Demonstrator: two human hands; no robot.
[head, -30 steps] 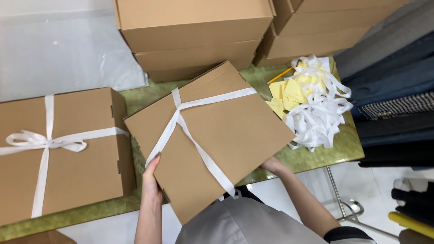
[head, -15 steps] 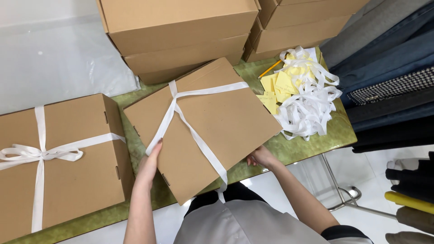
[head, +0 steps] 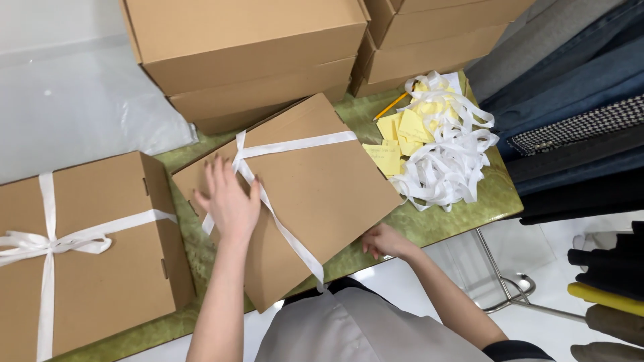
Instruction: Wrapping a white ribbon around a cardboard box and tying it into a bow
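A flat brown cardboard box (head: 322, 188) lies at an angle on the green table (head: 463, 213), crossed by a white ribbon (head: 288, 231) with a twist near its far left corner. My left hand (head: 228, 198) rests open and flat on the box lid over the ribbon, fingers spread. At the box's near right edge my right hand (head: 382, 240) touches the side, fingers curled against it.
A second ribboned box (head: 94, 261) with a bow sits at the left. Stacked plain boxes (head: 248, 53) stand behind. A heap of white ribbon (head: 449, 161), yellow paper notes (head: 396, 134) and a pencil (head: 391, 106) lie at the right. Folded dark fabrics (head: 577, 121) are beyond the table's edge.
My left hand has left the box's left edge and moved up onto the lid over the ribbon. The box has slid further onto the table.
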